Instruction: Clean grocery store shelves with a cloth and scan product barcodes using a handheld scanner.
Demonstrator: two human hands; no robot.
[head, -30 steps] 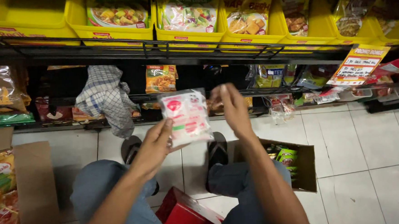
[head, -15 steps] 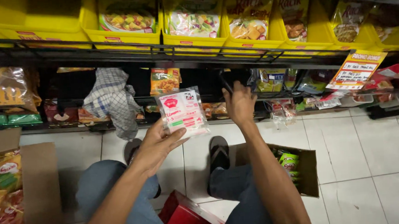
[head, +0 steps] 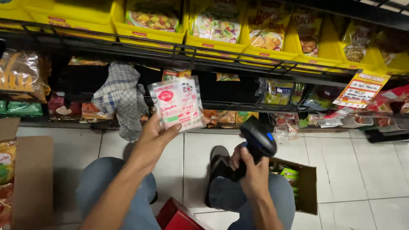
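**Scanner drawn, packet presented for reading**

Since the earlier frame the right hand (head: 254, 170) has come back from the low shelf with a black handheld scanner (head: 258, 138); it was bare half a second ago. The left hand (head: 153, 140) still holds the packet up, now slightly higher.

Nearest, at 6 o'clock, a red box (head: 184, 223) lies between the knees. At 4 o'clock an open carton (head: 306, 189) stands on the tiles; at 9 o'clock a second carton (head: 24, 185) holds orange snack bags.

The right hand is closed around the scanner's grip, its head pointing toward 12 o'clock. The left hand, at 11 o'clock of it, pinches the packet's lower edge, thumb in front.

Judgement: the step in hand is reading the packet. The next move calls for aiming the scanner head at the code, which may sit on the hidden face.

The clear sachet packet (head: 177, 104) is flat, upright, clear plastic with red and pink print, white contents. Behind it a checked cloth (head: 122, 96) hangs from the wire shelf (head: 239, 62), under yellow trays (head: 153, 33)
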